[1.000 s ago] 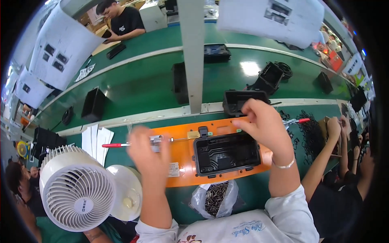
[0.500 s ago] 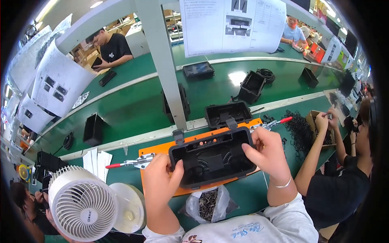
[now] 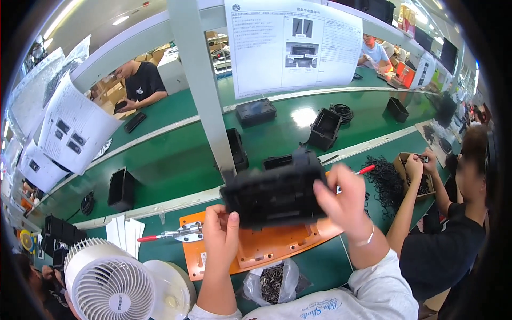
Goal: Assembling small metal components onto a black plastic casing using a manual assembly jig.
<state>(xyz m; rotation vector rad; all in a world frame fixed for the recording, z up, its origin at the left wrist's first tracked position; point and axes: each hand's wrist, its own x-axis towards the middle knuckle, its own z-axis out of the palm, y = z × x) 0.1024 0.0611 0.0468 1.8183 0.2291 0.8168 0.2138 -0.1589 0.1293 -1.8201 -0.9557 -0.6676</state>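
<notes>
A black plastic box (image 3: 273, 196), blurred by motion, is held between my two hands above the orange fixture (image 3: 266, 249). My left hand (image 3: 222, 229) grips its left end, thumb at the near corner. At the opposite end my right hand (image 3: 342, 196) has its fingers closed on the box, thumb against the near face. Below the box, the fixture's recessed orange surface shows. A toggle clamp (image 3: 184, 233) with a red handle sits at the fixture's left side; the red handle (image 3: 366, 169) of another shows past my right hand. Part of another black box (image 3: 278, 161) shows behind the held one.
A plastic bag of screws (image 3: 272, 282) lies in front of the fixture. At left stand a white fan (image 3: 114, 285) and white paper strips (image 3: 125, 233). Black cable ties or loops (image 3: 385, 184) heap at right, near a co-worker's hands (image 3: 418, 165). A white post (image 3: 205, 101) rises ahead.
The black box has come up off the orange fixture and tilted, baring the fixture's surface. Both hands have kept hold of it. The view has shifted slightly.
</notes>
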